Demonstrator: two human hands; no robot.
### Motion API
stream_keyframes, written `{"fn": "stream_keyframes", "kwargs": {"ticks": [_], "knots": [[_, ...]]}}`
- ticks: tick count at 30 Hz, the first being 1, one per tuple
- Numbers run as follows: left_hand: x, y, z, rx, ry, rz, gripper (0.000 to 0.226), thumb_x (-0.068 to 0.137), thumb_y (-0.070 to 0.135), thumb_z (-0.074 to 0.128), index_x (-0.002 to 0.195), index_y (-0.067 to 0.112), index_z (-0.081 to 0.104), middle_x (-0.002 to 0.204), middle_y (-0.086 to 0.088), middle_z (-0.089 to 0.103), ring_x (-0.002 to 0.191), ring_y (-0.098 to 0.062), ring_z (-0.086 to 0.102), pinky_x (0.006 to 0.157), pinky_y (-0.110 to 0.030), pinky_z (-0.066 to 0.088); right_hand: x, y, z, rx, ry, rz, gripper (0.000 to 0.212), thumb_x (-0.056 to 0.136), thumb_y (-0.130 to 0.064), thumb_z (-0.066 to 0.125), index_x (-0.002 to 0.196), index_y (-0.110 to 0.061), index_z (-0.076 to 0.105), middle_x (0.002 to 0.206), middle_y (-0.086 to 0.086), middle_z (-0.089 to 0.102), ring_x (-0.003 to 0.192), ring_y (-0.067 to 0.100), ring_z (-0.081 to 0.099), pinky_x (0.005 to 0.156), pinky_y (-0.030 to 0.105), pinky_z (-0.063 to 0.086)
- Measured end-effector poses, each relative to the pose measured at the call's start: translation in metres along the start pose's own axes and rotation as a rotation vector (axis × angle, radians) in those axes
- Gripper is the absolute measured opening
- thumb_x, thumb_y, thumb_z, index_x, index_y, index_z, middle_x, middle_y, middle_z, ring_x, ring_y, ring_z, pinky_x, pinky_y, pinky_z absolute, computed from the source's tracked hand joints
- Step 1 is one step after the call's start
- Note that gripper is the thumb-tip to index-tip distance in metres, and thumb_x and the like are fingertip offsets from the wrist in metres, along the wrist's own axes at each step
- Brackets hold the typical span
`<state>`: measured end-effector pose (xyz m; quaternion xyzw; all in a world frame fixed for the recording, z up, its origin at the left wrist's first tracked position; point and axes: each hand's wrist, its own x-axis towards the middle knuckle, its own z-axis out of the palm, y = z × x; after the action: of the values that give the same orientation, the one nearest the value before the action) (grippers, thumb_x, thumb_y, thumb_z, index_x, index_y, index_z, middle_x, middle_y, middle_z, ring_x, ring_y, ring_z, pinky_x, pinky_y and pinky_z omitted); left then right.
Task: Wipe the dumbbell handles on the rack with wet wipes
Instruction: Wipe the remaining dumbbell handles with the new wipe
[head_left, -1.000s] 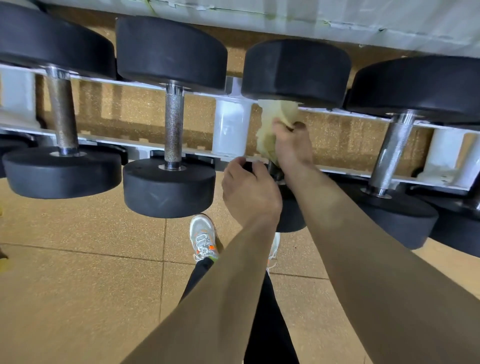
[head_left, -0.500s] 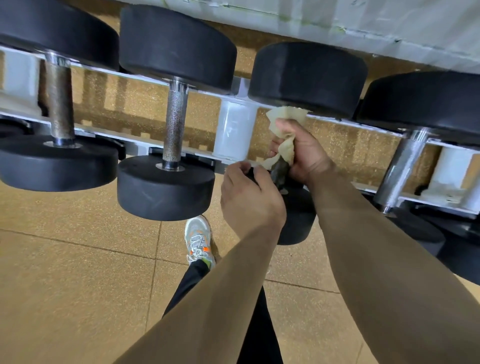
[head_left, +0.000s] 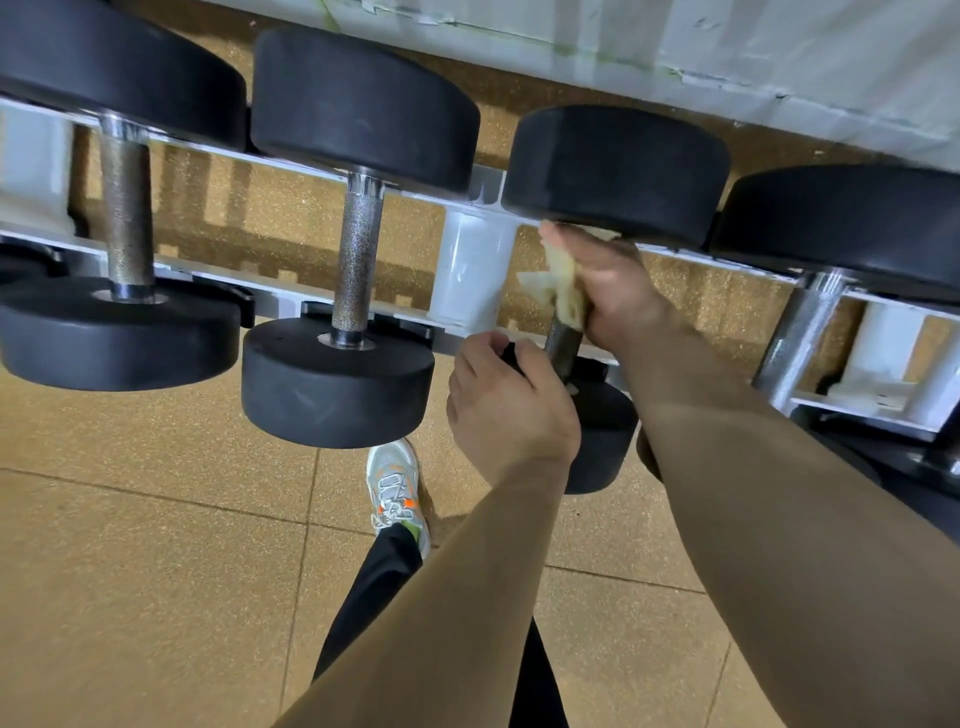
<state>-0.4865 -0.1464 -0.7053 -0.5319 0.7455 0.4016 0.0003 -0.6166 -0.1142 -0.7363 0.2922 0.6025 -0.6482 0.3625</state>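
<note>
My right grip (head_left: 618, 291) wrapped round a wet wipe (head_left: 563, 283) on the upper handle (head_left: 563, 347) of the third dumbbell (head_left: 615, 171) on the rack (head_left: 470, 270), my left grip (head_left: 511, 410) curled over its near head

- Left hand (head_left: 511, 410): back turned toward you, fingers (head_left: 483, 356) curled over the near end of the dumbbell (head_left: 605, 441), gripping it.
- Left forearm: bare, rising from the bottom edge of your view.
- Right hand (head_left: 618, 291): reached farther out, fingers and thumb wrapped round the wet wipe (head_left: 563, 293) on the handle (head_left: 563, 348).
- Right forearm: bare, entering from your lower right, wrist straight.
</note>
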Motion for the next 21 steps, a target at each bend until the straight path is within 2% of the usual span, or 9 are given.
{"fn": "stream_keyframes", "kwargs": {"ticks": [2,5,7,9,11,12,14,18,21], "knots": [[-0.001,0.0,0.0,0.003,0.002,0.009,0.047,0.086,0.048,0.029,0.108,0.018,0.058,0.105,0.004,0.064,0.102,-0.024,0.057,0.091,-0.048,0.047,0.004,0.004,-0.012,0.177,-0.196,0.091,0.013,0.08,-0.018,0.082,0.077,-0.011,0.072,0.062,0.002,0.058,0.051,0.011,0.057,0.059,0.026,0.051],[0.0,0.001,-0.001,0.012,-0.011,0.016,0.051,0.084,0.051,0.026,0.109,0.019,0.058,0.106,0.005,0.063,0.102,-0.023,0.057,0.092,-0.048,0.046,0.004,0.017,-0.024,0.336,-0.463,0.255,0.039,0.069,-0.025,0.086,0.075,-0.017,0.049,0.055,-0.006,0.044,0.05,0.008,0.045,0.059,0.024,0.048],[0.0,0.002,-0.002,0.027,-0.016,0.021,0.053,0.084,0.052,0.024,0.109,0.019,0.057,0.107,0.005,0.063,0.103,-0.023,0.057,0.092,-0.047,0.046,-0.008,0.026,-0.027,0.25,-0.525,0.29,0.037,0.073,-0.03,0.083,0.076,-0.018,0.048,0.059,-0.004,0.044,0.055,0.011,0.046,0.063,0.026,0.047],[-0.001,0.003,-0.002,0.031,-0.016,0.026,0.055,0.083,0.052,0.023,0.11,0.019,0.057,0.109,0.004,0.063,0.104,-0.023,0.056,0.093,-0.047,0.045,-0.024,0.032,-0.029,0.062,-0.419,0.278,0.022,0.085,-0.026,0.074,0.075,-0.014,0.059,0.061,0.0,0.055,0.057,0.013,0.055,0.063,0.026,0.049],[-0.001,0.002,-0.003,0.023,-0.017,0.022,0.057,0.082,0.053,0.023,0.111,0.018,0.058,0.111,0.004,0.063,0.105,-0.024,0.056,0.093,-0.047,0.045,-0.031,0.032,-0.026,-0.22,-0.218,0.132,0.015,0.09,-0.021,0.071,0.082,-0.009,0.067,0.067,0.001,0.068,0.06,0.013,0.064,0.06,0.025,0.051],[-0.001,0.002,-0.003,0.019,-0.013,0.021,0.057,0.082,0.053,0.023,0.111,0.018,0.058,0.111,0.003,0.063,0.106,-0.024,0.056,0.094,-0.047,0.045,-0.032,0.031,-0.023,-0.354,-0.134,0.075,0.016,0.089,-0.023,0.074,0.091,-0.008,0.069,0.076,0.002,0.072,0.068,0.014,0.069,0.063,0.027,0.053],[-0.001,0.002,-0.002,0.015,-0.014,0.018,0.056,0.082,0.052,0.024,0.11,0.018,0.058,0.11,0.003,0.063,0.105,-0.024,0.056,0.093,-0.047,0.045,-0.031,0.03,-0.017,-0.492,0.026,0.056,0.034,0.084,-0.028,0.079,0.108,-0.008,0.066,0.095,0.006,0.073,0.087,0.02,0.071,0.074,0.034,0.059],[-0.002,0.001,-0.002,0.02,-0.013,0.021,0.05,0.086,0.05,0.028,0.109,0.018,0.058,0.109,0.003,0.063,0.104,-0.024,0.056,0.093,-0.046,0.045,-0.025,0.021,0.003,-0.385,0.217,-0.005,0.018,0.081,-0.019,0.076,0.091,-0.012,0.062,0.086,0.004,0.071,0.086,0.022,0.072,0.081,0.041,0.063],[-0.002,0.002,-0.002,0.025,-0.015,0.027,0.055,0.083,0.053,0.023,0.109,0.018,0.057,0.11,0.004,0.062,0.105,-0.023,0.055,0.093,-0.045,0.044,-0.014,0.006,0.011,-0.208,0.174,-0.095,0.02,0.079,-0.02,0.082,0.09,-0.009,0.07,0.08,0.005,0.074,0.075,0.023,0.075,0.075,0.044,0.064]]}}
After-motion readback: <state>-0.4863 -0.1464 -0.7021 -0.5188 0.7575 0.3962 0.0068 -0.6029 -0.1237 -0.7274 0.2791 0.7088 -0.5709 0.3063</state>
